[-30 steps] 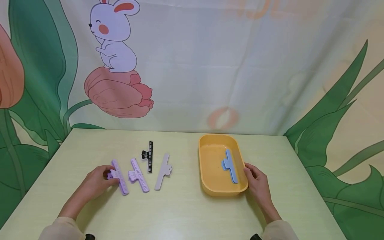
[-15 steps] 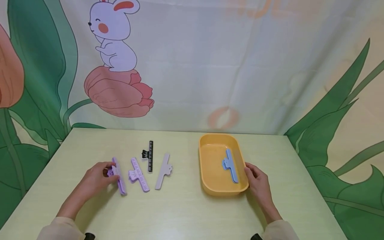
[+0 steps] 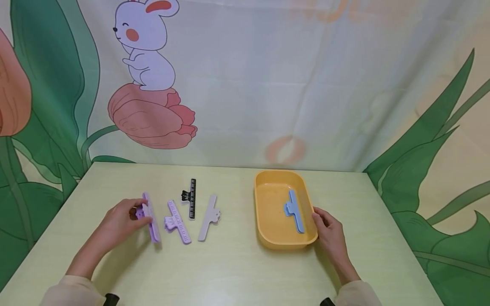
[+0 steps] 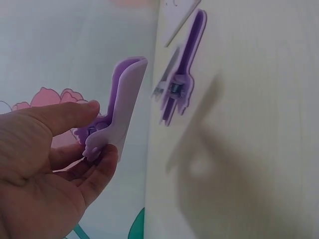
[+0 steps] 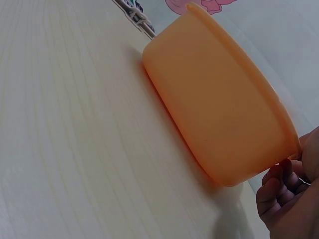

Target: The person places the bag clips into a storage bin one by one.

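My left hand [image 3: 121, 219] pinches a light purple long-bar clip [image 3: 154, 229] by its handles, thumb on one side and fingers on the other. In the left wrist view this clip [image 4: 130, 94] is raised above the table, its shadow falling on the wood. A second purple clip [image 3: 178, 222] with ruled marks lies just to its right. Over at the right, my right hand [image 3: 332, 238] grips the near right rim of a yellow tray [image 3: 281, 246], thumb at the edge and fingers curled below it. Inside that tray rests a blue clip [image 3: 294, 211].
A black clip with a piano-key pattern [image 3: 192, 199] and a pale grey-lilac clip [image 3: 208, 219] lie on the pale wooden table [image 3: 237, 272], between the purple clips and the tray. Behind the table hangs a printed cloth [image 3: 237, 85].
My left hand has lifted the leftmost purple clip off the table, raising it slightly and tipping it onto its edge. The right hand and the tray have stayed in place.
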`<state>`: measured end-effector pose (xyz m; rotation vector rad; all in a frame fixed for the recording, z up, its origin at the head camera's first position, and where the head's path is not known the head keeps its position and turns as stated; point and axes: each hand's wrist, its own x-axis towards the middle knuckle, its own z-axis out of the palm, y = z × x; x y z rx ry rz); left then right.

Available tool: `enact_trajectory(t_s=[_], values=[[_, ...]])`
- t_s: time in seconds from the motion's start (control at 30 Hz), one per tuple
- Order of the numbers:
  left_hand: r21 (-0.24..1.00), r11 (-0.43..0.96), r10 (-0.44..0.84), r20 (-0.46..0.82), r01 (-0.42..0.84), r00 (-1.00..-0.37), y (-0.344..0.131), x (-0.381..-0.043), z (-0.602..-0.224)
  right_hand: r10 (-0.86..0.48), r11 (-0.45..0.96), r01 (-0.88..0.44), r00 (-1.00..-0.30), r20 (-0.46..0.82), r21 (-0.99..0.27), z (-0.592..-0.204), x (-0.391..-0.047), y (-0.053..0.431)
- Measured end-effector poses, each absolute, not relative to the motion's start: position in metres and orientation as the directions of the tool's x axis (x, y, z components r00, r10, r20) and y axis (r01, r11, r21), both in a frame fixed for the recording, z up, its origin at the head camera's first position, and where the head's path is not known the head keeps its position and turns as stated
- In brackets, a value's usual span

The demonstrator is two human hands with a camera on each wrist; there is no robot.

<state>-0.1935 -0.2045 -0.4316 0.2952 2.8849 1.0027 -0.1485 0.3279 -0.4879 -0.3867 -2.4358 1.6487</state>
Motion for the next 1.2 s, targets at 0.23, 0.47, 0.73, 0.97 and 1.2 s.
enact_trajectory(t_s=[0.23, 0.47, 0.73, 0.97, 1.2], values=[[0.644, 0.748, 0.206, 0.007, 0.162, -0.979, -0.202, -0.189, -0.417, 0.305, 0.341, 0.118, -0.952, -0.009, -0.933, -0.489, -0.149, 0.329], [0.645, 0.74, 0.215, 0.046, 0.193, -0.976, -0.2, -0.187, -0.403, 0.308, 0.351, 0.099, -0.951, 0.015, -0.931, -0.49, -0.149, 0.329], [0.637, 0.743, 0.214, 0.067, 0.207, -0.975, -0.203, -0.187, -0.39, 0.309, 0.364, 0.086, -0.95, 0.034, -0.928, -0.491, -0.148, 0.329], [0.622, 0.751, 0.219, 0.079, 0.22, -0.972, -0.206, -0.186, -0.377, 0.311, 0.361, 0.085, -0.95, 0.034, -0.928, -0.492, -0.147, 0.329], [0.609, 0.758, 0.223, 0.095, 0.234, -0.97, -0.208, -0.185, -0.365, 0.31, 0.349, 0.075, -0.95, 0.04, -0.934, -0.491, -0.149, 0.328]])
